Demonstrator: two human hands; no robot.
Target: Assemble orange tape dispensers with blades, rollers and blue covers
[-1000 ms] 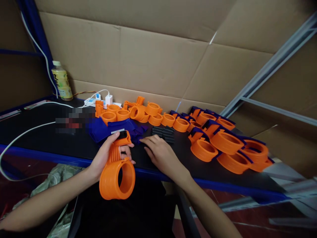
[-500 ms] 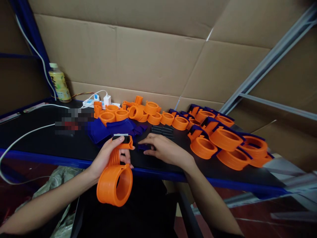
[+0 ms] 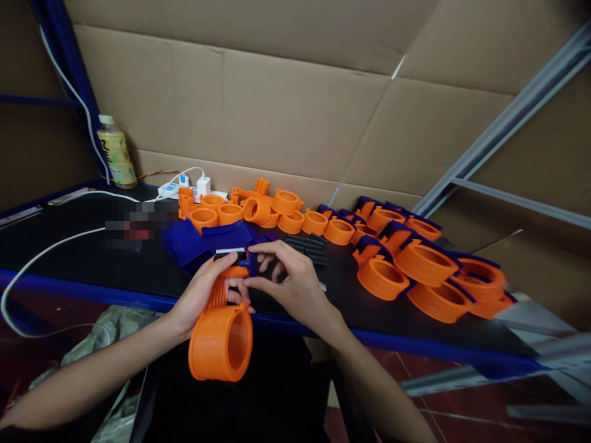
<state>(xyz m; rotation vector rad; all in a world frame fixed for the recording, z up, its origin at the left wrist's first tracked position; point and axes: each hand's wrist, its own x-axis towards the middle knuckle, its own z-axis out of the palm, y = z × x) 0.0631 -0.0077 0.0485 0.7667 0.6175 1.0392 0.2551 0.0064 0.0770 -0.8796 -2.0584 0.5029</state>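
Note:
My left hand (image 3: 198, 292) grips an orange tape dispenser (image 3: 217, 347) by its ribbed handle, ring end hanging down toward me. Its thumb presses a black piece with a toothed blade (image 3: 229, 250) at the dispenser's head. Between the fingertips of my right hand (image 3: 295, 283) is a small blue plastic part (image 3: 252, 263), held against the right end of that head. Whether it is seated there I cannot tell. Behind my hands lie flat blue plastic pieces (image 3: 226, 237) and a cluster of black strips (image 3: 309, 246).
Orange dispenser bodies (image 3: 289, 202) line the back of the black table (image 3: 69, 246). Several dispensers with blue parts (image 3: 425, 261) are piled at the right. A power strip (image 3: 168, 191) with white cables and a drink bottle (image 3: 115, 154) stand at the back left.
My right hand has lifted from the tabletop and moved left to the dispenser's head, bringing the small blue part. My left hand keeps its grip on the dispenser.

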